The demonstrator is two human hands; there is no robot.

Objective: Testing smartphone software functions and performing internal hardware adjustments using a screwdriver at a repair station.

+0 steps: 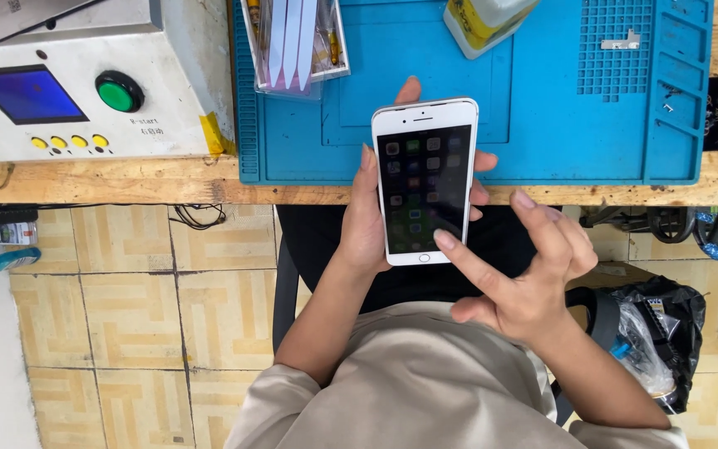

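Phone (424,180), white, screen lit with app icons, held upright above the worktop (126,181) edge. Left hand (367,224) wraps it from behind: thumb along the left edge, fingers (482,160) curled round the right edge. Right hand (525,283) open, index fingertip touching the lower screen, other fingers spread loosely. Blue mat (542,125) lies beyond the phone; tray of pry tools (292,41), yellow-labelled bottle (484,21), grey machine with green button (120,91) to the left.

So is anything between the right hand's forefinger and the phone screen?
Nothing visible. The right hand has its forefinger tip right at the lower edge of the lit screen of the white phone, which the left hand holds.
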